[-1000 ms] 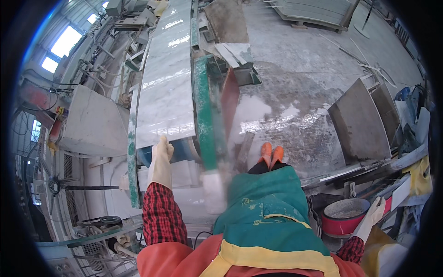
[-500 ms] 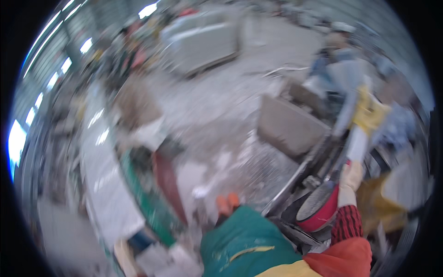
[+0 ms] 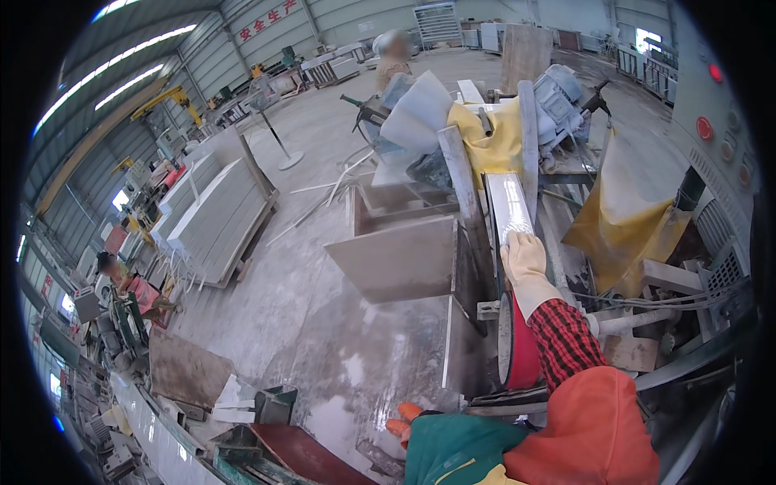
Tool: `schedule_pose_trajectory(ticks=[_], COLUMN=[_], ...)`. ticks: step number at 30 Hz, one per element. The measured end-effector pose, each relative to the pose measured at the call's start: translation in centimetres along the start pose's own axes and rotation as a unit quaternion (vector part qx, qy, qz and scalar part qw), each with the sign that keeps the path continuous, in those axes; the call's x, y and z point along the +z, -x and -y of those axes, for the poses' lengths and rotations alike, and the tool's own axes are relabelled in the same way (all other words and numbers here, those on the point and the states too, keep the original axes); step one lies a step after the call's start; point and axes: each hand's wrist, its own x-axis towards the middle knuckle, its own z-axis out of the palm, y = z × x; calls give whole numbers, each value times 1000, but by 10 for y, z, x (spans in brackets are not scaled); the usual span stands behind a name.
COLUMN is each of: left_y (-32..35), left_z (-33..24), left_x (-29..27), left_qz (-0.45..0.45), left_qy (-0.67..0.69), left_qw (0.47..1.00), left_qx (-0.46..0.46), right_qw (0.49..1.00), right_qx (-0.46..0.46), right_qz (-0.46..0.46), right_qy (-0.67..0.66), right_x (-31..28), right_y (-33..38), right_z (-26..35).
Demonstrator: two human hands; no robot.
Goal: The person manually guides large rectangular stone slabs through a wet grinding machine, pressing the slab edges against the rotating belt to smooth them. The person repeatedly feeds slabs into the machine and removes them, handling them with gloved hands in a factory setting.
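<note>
Over at the far left, a seated person [image 3: 133,291] works among racks, and pale stone slabs [image 3: 214,214] stand stacked on the wet floor [image 3: 323,323]. Nearer the middle, a grey slab [image 3: 396,259] leans upright against a metal frame. Just right of it lies the narrow white stone strip [image 3: 509,206], running away from the wearer along the machine bed [image 3: 558,242]. The right hand [image 3: 525,263], in a cream glove with a red checked sleeve behind it, rests flat on the near end of that strip; its grip is loose, fingers spread on the surface rather than closed around it. A red round guard [image 3: 521,356] sits just below the wrist. Further right, a yellow tarpaulin [image 3: 622,218] drapes over the machine. The left hand is out of view. Compared with half a second ago, the view has swung and steadied, and the hand that was near the red guard now lies forward on the strip.
</note>
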Motion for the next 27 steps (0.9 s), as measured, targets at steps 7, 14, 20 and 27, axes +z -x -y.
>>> schedule_pose_trajectory(ticks=[7, 14, 20, 27], left_y=[31, 21, 35, 22], left_z=[4, 1, 1, -14], left_x=[33, 26, 25, 14], left_qz=[71, 55, 31, 117], left_qy=[-179, -183, -125, -132], left_qw=[979, 970, 982, 964], left_qx=[-61, -151, -140, -198], right_qw=[993, 999, 999, 999], right_qx=[86, -36, -30, -50], right_qz=[55, -39, 35, 1], right_qy=[63, 8, 4, 4], right_x=[-13, 8, 10, 13], right_y=[-33, -22, -19, -13], right_z=[29, 5, 9, 6])
